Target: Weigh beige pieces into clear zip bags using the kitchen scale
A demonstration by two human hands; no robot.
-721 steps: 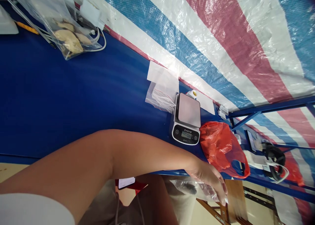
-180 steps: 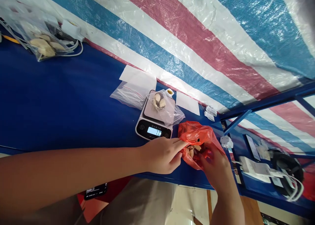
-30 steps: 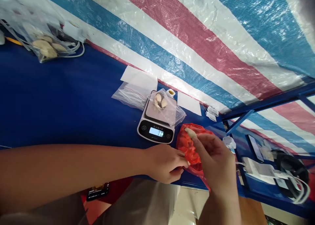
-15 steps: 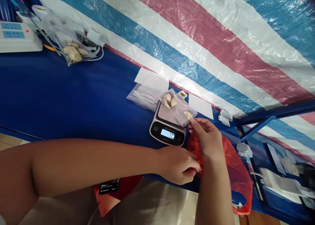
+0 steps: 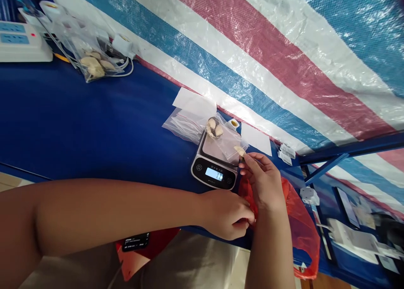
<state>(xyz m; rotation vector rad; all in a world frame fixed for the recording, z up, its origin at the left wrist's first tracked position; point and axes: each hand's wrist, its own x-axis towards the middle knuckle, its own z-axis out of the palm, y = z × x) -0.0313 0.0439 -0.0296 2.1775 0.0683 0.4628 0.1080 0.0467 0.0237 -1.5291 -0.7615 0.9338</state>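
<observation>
so, pale slice (image 5: 239, 150) in right hand (image 5: 264, 180)

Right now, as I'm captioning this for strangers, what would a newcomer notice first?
Probably the red, white and blue striped sheet slanting across the top. Below it, the scale shows a lit display, and a clear bag of pale pieces lies over its plate. Beside that, the right hand pinches another pale piece at the bag's lower end.

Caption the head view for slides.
Right hand holds a pale slice at a clear plastic bag on a digital scale; left hand grips a red plastic bag.
</observation>
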